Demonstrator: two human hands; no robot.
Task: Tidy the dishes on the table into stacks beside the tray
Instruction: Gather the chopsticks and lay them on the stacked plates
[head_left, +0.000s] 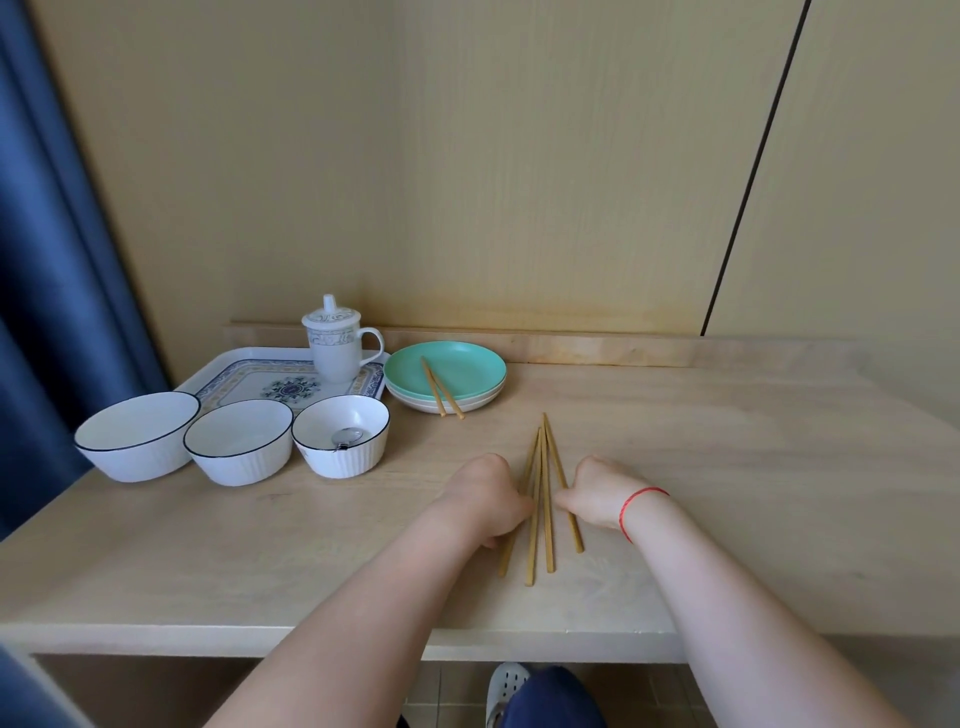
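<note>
Four tan chopsticks (543, 467) lie fanned on the bench (727, 467), tips converging away from the person. The left grip (488, 499) is curled onto the leftmost stick, the right grip (592, 493) onto the rightmost. Beyond, stacked plates (467, 364), green uppermost, sit beside the tray (244, 374) and carry a second pair (441, 387). Three white, dark-rimmed bowls (239, 441) stand unstacked before the tray.

No legible text, label, brand, number or sign is present. The lidded mug (335, 347) and tray (244, 376) carry ornamental patterns only.
</note>
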